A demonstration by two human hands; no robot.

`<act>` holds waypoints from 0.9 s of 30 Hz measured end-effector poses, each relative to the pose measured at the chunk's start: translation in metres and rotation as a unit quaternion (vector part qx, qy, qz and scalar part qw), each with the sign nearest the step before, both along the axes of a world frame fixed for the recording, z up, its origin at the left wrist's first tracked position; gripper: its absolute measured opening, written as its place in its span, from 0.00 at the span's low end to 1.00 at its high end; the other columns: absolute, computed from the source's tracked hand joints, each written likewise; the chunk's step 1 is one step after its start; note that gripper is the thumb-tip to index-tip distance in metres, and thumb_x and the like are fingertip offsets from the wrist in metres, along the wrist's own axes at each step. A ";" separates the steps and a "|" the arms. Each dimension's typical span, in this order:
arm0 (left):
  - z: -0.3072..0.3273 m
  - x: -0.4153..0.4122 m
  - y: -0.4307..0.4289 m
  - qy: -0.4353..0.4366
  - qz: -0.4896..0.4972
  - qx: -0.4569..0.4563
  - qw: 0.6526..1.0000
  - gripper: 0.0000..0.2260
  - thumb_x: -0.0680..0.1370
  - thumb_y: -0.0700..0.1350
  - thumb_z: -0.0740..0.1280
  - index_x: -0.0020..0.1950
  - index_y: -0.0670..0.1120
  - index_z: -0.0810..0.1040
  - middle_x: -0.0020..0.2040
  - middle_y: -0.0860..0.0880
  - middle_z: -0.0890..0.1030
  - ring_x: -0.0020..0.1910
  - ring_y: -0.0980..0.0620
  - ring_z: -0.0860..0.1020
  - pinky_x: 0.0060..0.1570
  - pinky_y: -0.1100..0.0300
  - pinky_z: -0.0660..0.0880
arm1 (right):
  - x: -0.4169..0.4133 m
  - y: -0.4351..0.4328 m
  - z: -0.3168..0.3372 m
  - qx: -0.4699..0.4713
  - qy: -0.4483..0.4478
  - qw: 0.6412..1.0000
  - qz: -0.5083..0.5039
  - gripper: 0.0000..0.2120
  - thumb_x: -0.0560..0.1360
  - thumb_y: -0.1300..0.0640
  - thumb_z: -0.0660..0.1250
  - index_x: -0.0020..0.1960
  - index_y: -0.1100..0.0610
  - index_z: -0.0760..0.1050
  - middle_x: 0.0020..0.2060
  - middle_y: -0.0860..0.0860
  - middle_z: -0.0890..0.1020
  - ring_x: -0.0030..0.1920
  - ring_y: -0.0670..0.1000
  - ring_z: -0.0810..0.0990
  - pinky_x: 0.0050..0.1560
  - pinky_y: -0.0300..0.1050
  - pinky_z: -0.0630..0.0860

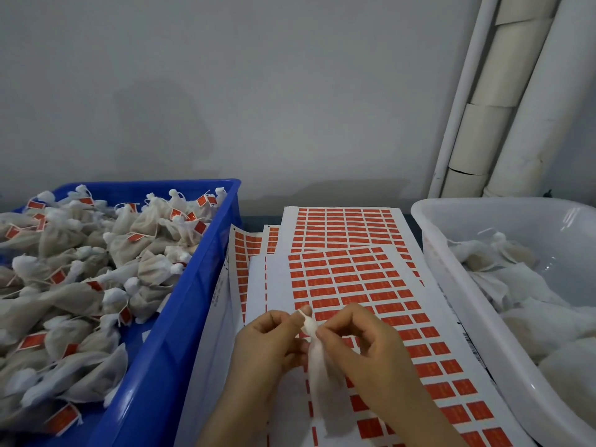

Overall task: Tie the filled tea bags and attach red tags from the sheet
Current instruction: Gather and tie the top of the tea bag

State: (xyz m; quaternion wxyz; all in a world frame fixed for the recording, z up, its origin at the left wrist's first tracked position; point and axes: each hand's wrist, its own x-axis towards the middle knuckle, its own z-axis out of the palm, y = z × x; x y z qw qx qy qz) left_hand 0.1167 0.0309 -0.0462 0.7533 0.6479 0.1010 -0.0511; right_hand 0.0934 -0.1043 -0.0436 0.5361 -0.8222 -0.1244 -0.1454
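Note:
A white filled tea bag (321, 375) hangs between my two hands above the sheets of red tags (351, 285). My left hand (267, 346) pinches the bunched neck of the bag near its top. My right hand (364, 346) pinches the same neck from the right side, fingers curled. The bag's body droops down toward me over the top sheet. Any string at the neck is too small to make out.
A blue crate (193, 285) at the left is piled with tied tea bags bearing red tags. At the right, a white plastic tub (451, 285) holds untied white bags. Several tag sheets overlap between them. White pipes (503, 101) run up the grey wall.

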 end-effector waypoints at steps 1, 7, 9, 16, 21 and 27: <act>0.000 0.000 0.002 0.012 -0.008 0.000 1.000 0.06 0.75 0.42 0.68 0.42 0.40 0.81 0.40 0.42 0.84 0.39 0.42 0.83 0.40 0.53 0.81 | 0.001 0.000 -0.001 -0.027 -0.034 0.999 -0.011 0.06 0.71 0.50 0.68 0.38 0.45 0.73 0.34 0.37 0.79 0.44 0.39 0.78 0.45 0.26 0.72; 0.003 0.000 0.012 0.098 -0.100 -0.088 0.986 0.07 0.75 0.42 0.66 0.48 0.40 0.80 0.43 0.41 0.85 0.40 0.43 0.84 0.38 0.54 0.82 | 0.005 -0.001 -0.008 -0.257 -0.289 0.921 -0.042 0.04 0.68 0.54 0.69 0.38 0.54 0.78 0.33 0.47 0.81 0.42 0.44 0.71 0.42 0.36 0.76; 0.003 0.000 0.013 0.106 -0.104 -0.110 0.983 0.09 0.72 0.43 0.68 0.51 0.42 0.78 0.43 0.42 0.85 0.40 0.43 0.84 0.35 0.56 0.82 | 0.004 -0.002 -0.009 -0.276 -0.296 0.914 -0.039 0.05 0.67 0.55 0.70 0.37 0.57 0.79 0.35 0.48 0.81 0.43 0.44 0.71 0.46 0.38 0.75; 0.001 0.000 0.013 0.112 -0.113 -0.199 0.967 0.23 0.66 0.46 0.70 0.60 0.44 0.74 0.51 0.40 0.84 0.48 0.41 0.83 0.40 0.52 0.82 | 0.004 -0.002 -0.006 -0.303 -0.269 0.914 -0.022 0.05 0.64 0.56 0.72 0.38 0.57 0.80 0.36 0.48 0.82 0.39 0.45 0.79 0.47 0.40 0.77; -0.002 0.000 0.010 0.113 -0.109 -0.190 0.969 0.26 0.64 0.49 0.71 0.60 0.43 0.77 0.52 0.41 0.83 0.49 0.43 0.83 0.41 0.54 0.81 | 0.005 -0.001 -0.007 -0.258 -0.235 0.937 -0.029 0.14 0.77 0.50 0.62 0.39 0.56 0.80 0.36 0.47 0.82 0.42 0.43 0.76 0.47 0.40 0.77; -0.002 0.000 0.009 0.053 -0.084 -0.127 0.987 0.16 0.66 0.50 0.69 0.51 0.45 0.82 0.47 0.47 0.85 0.44 0.51 0.84 0.32 0.63 0.78 | 0.000 0.005 0.004 -0.222 -0.170 0.959 -0.049 0.33 0.77 0.38 0.44 0.45 0.58 0.81 0.39 0.51 0.83 0.38 0.49 0.82 0.44 0.40 0.79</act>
